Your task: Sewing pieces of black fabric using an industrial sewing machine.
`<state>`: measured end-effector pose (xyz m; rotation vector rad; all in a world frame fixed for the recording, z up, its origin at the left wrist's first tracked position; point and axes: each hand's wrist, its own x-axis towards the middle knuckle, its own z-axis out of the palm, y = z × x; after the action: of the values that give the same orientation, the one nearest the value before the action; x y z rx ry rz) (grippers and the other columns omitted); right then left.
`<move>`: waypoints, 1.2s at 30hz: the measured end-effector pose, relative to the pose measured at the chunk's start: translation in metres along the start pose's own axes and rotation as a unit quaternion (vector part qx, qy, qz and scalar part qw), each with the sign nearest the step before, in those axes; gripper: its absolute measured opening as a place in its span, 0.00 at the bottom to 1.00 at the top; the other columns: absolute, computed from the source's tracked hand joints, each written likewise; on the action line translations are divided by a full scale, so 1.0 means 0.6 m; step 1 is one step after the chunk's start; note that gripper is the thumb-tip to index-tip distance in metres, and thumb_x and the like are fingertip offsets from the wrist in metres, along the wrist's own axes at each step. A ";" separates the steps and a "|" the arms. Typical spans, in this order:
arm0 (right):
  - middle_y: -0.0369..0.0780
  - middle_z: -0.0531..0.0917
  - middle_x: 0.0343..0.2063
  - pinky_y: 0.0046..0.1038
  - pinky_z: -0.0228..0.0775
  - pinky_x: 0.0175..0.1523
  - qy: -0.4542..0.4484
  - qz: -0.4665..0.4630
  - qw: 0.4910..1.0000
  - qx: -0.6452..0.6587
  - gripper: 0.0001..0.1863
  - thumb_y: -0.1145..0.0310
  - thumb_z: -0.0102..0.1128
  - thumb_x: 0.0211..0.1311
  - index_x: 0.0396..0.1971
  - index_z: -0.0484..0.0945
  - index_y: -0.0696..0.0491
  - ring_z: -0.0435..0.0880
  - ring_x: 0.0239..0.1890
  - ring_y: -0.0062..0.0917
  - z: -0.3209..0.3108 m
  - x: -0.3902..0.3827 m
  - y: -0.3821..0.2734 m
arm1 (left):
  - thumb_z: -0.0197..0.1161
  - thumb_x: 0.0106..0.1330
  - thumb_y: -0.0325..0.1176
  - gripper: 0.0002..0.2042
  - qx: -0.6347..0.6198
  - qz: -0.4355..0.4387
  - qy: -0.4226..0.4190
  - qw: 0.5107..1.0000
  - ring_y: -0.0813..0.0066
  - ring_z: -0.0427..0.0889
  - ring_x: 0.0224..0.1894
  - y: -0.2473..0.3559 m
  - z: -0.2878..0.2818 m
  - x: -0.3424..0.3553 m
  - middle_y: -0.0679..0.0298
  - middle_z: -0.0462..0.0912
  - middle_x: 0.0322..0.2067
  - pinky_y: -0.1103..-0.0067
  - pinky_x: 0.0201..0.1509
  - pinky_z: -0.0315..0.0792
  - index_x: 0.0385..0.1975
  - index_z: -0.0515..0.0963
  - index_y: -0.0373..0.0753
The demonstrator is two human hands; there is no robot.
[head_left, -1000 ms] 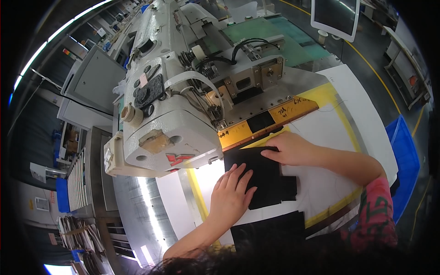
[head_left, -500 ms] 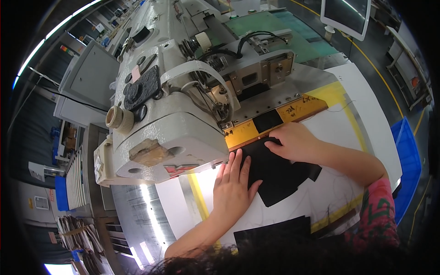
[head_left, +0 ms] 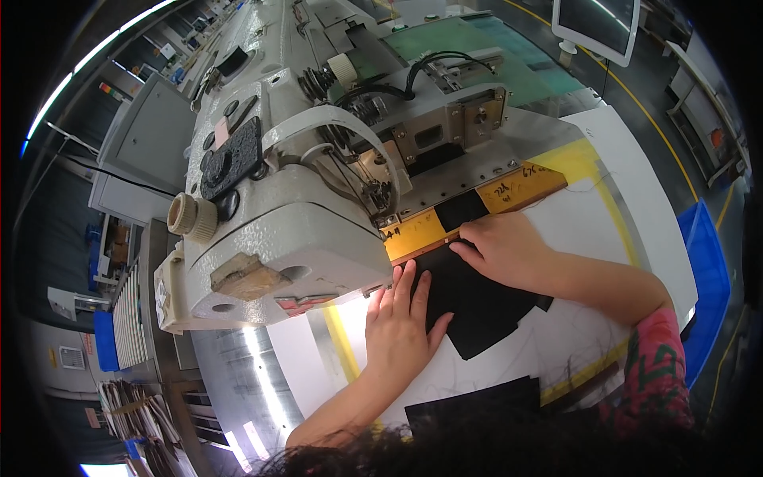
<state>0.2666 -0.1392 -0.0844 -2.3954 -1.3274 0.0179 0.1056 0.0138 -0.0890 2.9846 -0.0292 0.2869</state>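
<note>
Here, both of the person's hands lie flat and open on a black, irregularly cut piece of fabric (head_left: 477,306), gripping nothing, only pressing it against the white work table (head_left: 636,191). The left hand (head_left: 401,330) is spread, fingers together and pointing toward the machine, palm on the cloth's near-left edge; I take that as pinning the piece so it cannot slide. The right hand (head_left: 502,248) rests on the far edge, fingertips just at the yellow-orange guide plate (head_left: 477,213) with its dark rectangular window, seemingly to square the cloth against that plate. The fabric lies between the two hands, directly in front of the large cream-grey industrial sewing machine (head_left: 278,238), whose head overhangs the plate.

By count: two hands, one machine, one guide plate. One black piece is under the hands, and a second black piece of fabric (head_left: 477,405) lies apart at the table's near edge. A blue plastic bin (head_left: 707,278) stands beside the table on the right, and one white-framed monitor (head_left: 596,28) stands farther back.
</note>
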 end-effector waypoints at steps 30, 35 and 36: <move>0.51 0.72 0.57 0.43 0.55 0.64 0.021 -0.134 0.979 -0.154 0.32 0.47 0.52 0.62 0.52 0.73 0.63 0.68 0.62 0.40 0.018 -0.095 -0.014 | 0.63 0.57 0.42 0.31 0.022 0.008 -0.039 0.999 0.53 0.61 0.66 0.017 -0.003 0.010 0.51 0.62 0.64 0.60 0.64 0.59 0.60 0.66 0.37; 0.53 0.70 0.58 0.43 0.50 0.66 0.022 -0.129 0.974 -0.184 0.33 0.47 0.48 0.64 0.55 0.71 0.63 0.67 0.63 0.40 0.014 -0.098 -0.015 | 0.64 0.57 0.39 0.30 0.001 0.011 -0.035 0.999 0.48 0.63 0.64 0.018 -0.002 0.011 0.49 0.62 0.63 0.59 0.63 0.61 0.60 0.67 0.36; 0.54 0.69 0.59 0.43 0.46 0.68 -0.006 -0.128 0.974 -0.188 0.34 0.46 0.44 0.66 0.57 0.70 0.62 0.66 0.63 0.40 0.013 -0.099 -0.016 | 0.64 0.57 0.39 0.30 0.001 0.008 -0.031 0.999 0.48 0.63 0.64 0.018 -0.002 0.012 0.49 0.62 0.63 0.59 0.63 0.61 0.60 0.67 0.36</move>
<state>0.2247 -0.1804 -0.0991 -2.4985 -1.7710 -0.3184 0.1118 0.0029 -0.0852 2.9959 -0.0608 0.1963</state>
